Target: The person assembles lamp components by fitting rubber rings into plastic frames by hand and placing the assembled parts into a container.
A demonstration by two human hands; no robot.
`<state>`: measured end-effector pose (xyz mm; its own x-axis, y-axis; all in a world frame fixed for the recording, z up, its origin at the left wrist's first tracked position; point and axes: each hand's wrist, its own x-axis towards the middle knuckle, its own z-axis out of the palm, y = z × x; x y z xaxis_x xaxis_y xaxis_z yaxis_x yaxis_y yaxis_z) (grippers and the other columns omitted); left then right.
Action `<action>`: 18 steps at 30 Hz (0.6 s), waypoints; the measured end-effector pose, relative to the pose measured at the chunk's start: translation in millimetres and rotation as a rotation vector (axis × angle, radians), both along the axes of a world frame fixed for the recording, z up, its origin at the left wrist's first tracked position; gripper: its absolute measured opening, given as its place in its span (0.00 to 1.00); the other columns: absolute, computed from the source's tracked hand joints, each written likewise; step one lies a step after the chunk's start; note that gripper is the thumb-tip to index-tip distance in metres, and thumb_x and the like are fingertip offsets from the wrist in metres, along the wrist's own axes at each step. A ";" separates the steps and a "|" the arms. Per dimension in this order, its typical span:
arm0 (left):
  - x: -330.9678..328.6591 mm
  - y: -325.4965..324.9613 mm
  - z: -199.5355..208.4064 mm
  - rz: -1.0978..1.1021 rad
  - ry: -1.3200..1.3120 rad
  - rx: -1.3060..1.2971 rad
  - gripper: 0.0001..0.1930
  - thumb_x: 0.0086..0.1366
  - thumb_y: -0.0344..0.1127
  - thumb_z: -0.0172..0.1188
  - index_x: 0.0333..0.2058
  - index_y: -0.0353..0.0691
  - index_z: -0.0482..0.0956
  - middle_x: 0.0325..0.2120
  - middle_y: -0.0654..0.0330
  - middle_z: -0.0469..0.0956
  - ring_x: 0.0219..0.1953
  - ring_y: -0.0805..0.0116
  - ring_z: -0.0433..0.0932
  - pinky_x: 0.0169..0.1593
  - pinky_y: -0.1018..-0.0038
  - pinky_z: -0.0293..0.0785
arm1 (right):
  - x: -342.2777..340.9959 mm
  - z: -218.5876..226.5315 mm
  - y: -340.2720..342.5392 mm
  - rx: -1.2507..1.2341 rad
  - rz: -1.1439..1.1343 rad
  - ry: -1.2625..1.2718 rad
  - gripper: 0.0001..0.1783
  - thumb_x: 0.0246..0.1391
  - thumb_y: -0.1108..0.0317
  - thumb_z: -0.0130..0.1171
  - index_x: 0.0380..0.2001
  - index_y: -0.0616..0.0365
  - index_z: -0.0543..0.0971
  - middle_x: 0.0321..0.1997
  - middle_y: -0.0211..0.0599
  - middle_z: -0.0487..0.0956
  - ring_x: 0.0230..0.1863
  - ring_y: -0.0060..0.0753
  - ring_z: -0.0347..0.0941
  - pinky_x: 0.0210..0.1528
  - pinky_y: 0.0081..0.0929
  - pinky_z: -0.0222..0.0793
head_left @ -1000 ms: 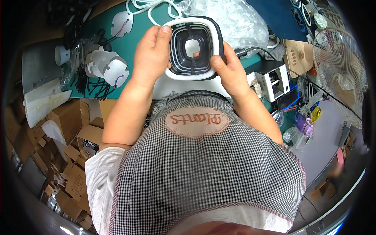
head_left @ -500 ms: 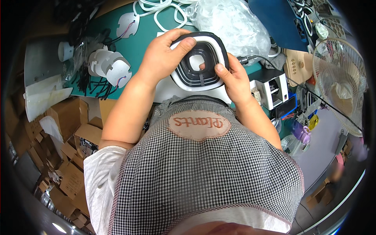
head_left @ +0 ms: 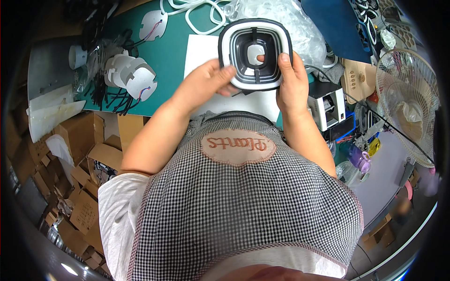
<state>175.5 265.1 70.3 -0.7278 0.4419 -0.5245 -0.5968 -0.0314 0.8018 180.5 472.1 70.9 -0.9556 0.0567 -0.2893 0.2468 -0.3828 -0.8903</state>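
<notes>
Above the table's front edge I hold a rounded-square black housing (head_left: 233,58) with a white ring round its front and stepped black inner walls. It has an opening in its middle. My right hand (head_left: 294,84) is closed on its right side, thumb on the rim. A fingertip shows through the central opening, and the other fingers are hidden behind. My left hand (head_left: 201,86) pinches the lower left corner, thumb at the rim, with fingertips partly showing below it. Under the housing lies a white sheet (head_left: 199,51) on the green table (head_left: 176,51).
Left on the table are white cut plates (head_left: 140,84) with thin wires, and black cables (head_left: 101,96). Behind the housing lie clear plastic bags (head_left: 307,37) and white tubing (head_left: 192,16). A black-and-white device (head_left: 328,105) and a fan (head_left: 405,100) stand right; cardboard boxes (head_left: 79,133) fill the lower left.
The housing has moved up and to the right, and has turned. My left hand has shifted from its upper left side down to the lower left corner. More of the white sheet shows.
</notes>
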 end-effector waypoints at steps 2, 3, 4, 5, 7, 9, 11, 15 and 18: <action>7.0 5.3 -2.1 0.023 -0.026 -0.011 0.21 0.66 0.47 0.57 0.43 0.32 0.73 0.34 0.57 0.80 0.32 0.71 0.80 0.35 0.77 0.77 | -0.9 -1.1 -1.8 0.010 0.007 -0.012 0.18 0.65 0.61 0.46 0.50 0.66 0.70 0.38 0.45 0.80 0.38 0.30 0.78 0.41 0.24 0.76; 7.7 5.2 -4.4 0.023 0.054 -0.027 0.20 0.66 0.47 0.57 0.42 0.32 0.73 0.34 0.57 0.80 0.31 0.71 0.80 0.34 0.78 0.77 | -0.7 -2.1 -2.5 0.018 0.012 -0.026 0.19 0.66 0.63 0.45 0.51 0.67 0.68 0.40 0.47 0.80 0.39 0.33 0.78 0.42 0.26 0.77; 7.0 5.8 -4.6 0.022 0.136 -0.042 0.19 0.66 0.46 0.57 0.42 0.32 0.74 0.33 0.58 0.80 0.31 0.72 0.80 0.34 0.78 0.76 | -1.4 -3.0 -2.4 0.020 0.015 -0.025 0.19 0.66 0.63 0.45 0.51 0.67 0.68 0.40 0.47 0.80 0.39 0.33 0.78 0.42 0.26 0.77; 6.0 6.7 -3.4 0.025 0.137 -0.040 0.19 0.66 0.46 0.57 0.42 0.32 0.74 0.33 0.58 0.80 0.31 0.72 0.80 0.34 0.78 0.76 | -1.8 -4.0 -2.1 -0.032 0.005 -0.046 0.19 0.66 0.63 0.44 0.51 0.67 0.68 0.40 0.47 0.80 0.39 0.33 0.78 0.42 0.27 0.77; 2.0 8.1 1.2 0.026 0.156 -0.056 0.19 0.66 0.45 0.58 0.41 0.32 0.74 0.33 0.59 0.80 0.32 0.72 0.80 0.34 0.79 0.76 | -3.9 -2.8 -3.5 -0.084 -0.001 -0.064 0.19 0.66 0.63 0.44 0.51 0.67 0.68 0.40 0.48 0.80 0.40 0.34 0.78 0.43 0.27 0.77; -0.8 6.8 -1.2 0.047 0.108 -0.043 0.19 0.66 0.45 0.57 0.41 0.32 0.74 0.33 0.58 0.80 0.32 0.72 0.80 0.33 0.79 0.77 | -6.9 1.4 -7.7 -0.053 -0.039 -0.049 0.18 0.66 0.63 0.44 0.51 0.66 0.68 0.40 0.48 0.80 0.40 0.34 0.78 0.44 0.28 0.77; -5.1 9.1 -2.5 0.059 0.070 -0.023 0.19 0.66 0.45 0.57 0.42 0.32 0.74 0.33 0.58 0.80 0.33 0.71 0.80 0.33 0.79 0.77 | -12.8 -0.3 -6.3 -0.050 -0.049 -0.046 0.18 0.66 0.63 0.44 0.51 0.66 0.68 0.41 0.48 0.80 0.40 0.34 0.78 0.44 0.29 0.77; -6.0 10.9 -5.3 0.040 0.016 -0.046 0.20 0.69 0.48 0.51 0.44 0.34 0.74 0.33 0.58 0.80 0.32 0.69 0.80 0.34 0.78 0.77 | -24.9 -1.1 -11.2 -0.093 -0.079 -0.085 0.16 0.66 0.64 0.45 0.50 0.63 0.69 0.39 0.43 0.80 0.38 0.29 0.77 0.41 0.25 0.76; -13.0 12.1 -11.7 -0.062 -0.035 -0.026 0.21 0.69 0.49 0.51 0.37 0.33 0.76 0.27 0.58 0.80 0.27 0.69 0.80 0.31 0.78 0.76 | -30.6 1.6 -15.9 -0.113 -0.056 -0.120 0.16 0.66 0.64 0.44 0.50 0.63 0.69 0.40 0.43 0.79 0.39 0.29 0.77 0.42 0.24 0.75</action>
<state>162.6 277.2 58.6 -0.6809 0.4713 -0.5605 -0.6243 0.0265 0.7807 149.9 456.2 72.5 -0.9102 0.0693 -0.4083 0.3240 -0.4947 -0.8064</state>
